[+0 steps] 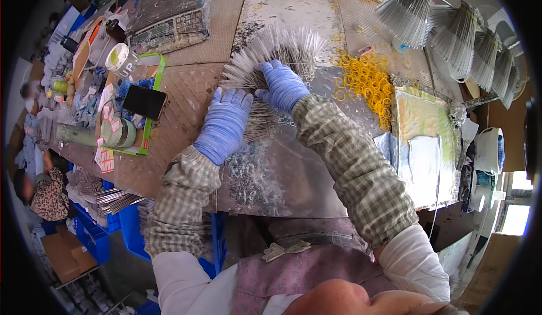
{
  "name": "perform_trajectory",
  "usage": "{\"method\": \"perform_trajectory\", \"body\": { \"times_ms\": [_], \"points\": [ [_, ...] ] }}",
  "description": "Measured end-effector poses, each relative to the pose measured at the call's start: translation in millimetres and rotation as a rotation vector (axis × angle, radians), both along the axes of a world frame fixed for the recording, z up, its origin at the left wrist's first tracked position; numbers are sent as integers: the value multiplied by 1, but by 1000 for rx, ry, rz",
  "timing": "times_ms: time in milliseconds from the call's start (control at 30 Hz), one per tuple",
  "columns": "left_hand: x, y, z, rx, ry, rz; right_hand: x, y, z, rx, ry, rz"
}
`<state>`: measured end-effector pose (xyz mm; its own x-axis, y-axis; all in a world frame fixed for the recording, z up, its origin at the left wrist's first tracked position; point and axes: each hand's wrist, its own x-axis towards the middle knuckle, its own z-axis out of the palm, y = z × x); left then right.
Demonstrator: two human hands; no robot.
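Note:
A fanned pile of thin wire brushes (299,46) with pale, clear-looking bristles lies on the worn metal-topped workbench (305,174). Their bristle ends spread away from me, and the wire stems point back my way. My left hand (224,124), in a blue knitted glove, lies along the left side of the stems, its fingers stretched out. From the right, my right hand (284,86), gloved alike, rests over the middle of the pile with fingers extended and thumb apart. Both palms are hidden, as are the stems beneath them.
Yellow rings (367,83) are heaped to the right of the brushes. Bundles of similar brushes (409,15) hang at the upper right. On the left, a green-edged tray (161,69) holds a black phone (145,102) and tubs. Another person (51,196) is at far left.

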<state>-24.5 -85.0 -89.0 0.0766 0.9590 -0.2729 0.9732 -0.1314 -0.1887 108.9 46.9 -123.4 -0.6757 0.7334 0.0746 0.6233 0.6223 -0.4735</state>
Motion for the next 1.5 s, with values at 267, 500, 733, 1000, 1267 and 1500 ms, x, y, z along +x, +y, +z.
{"method": "perform_trajectory", "body": {
  "times_ms": [267, 500, 733, 1000, 1267, 1500],
  "points": [
    [-7, -17, -2, 1, -44, -66, -8, -2, 3, -106, -64, 73],
    [-1, -11, 9, -35, -142, 2, -8, -6, 8, -88, -151, 40],
    [-4, 5, 7, -3, -64, -27, -9, 3, 1, -68, -184, 41],
    [6, -19, -6, 74, -54, -52, -10, -11, 5, -62, -119, -4],
    [12, -44, 0, -115, -12, -8, -12, -18, 15, -35, -271, -12],
    [7, -44, -9, 51, 21, -229, -9, -23, 13, -7, -220, -15]
  ]
}}
